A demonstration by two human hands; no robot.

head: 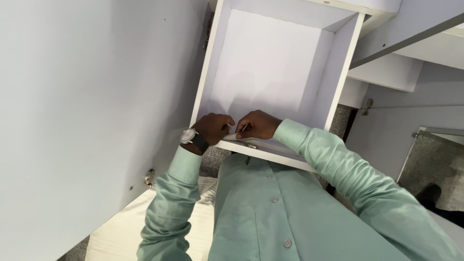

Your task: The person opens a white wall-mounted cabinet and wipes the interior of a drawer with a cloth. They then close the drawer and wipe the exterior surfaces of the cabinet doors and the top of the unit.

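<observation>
Green shirt sleeves lead to both hands, left hand (212,128) and right hand (257,124), pinching closed on a small white strip (231,137) lying along the drawer (270,77) front edge, between them.

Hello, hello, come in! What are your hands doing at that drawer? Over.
Left hand and right hand together at front edge of white drawer, fingers pinching a small thin thing, too small to tell. Drawer pulled open. Nothing blocking the hands.

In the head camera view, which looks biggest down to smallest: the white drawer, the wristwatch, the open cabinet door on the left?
1. Cabinet door, though it is nearest the camera.
2. White drawer.
3. Wristwatch.
</observation>
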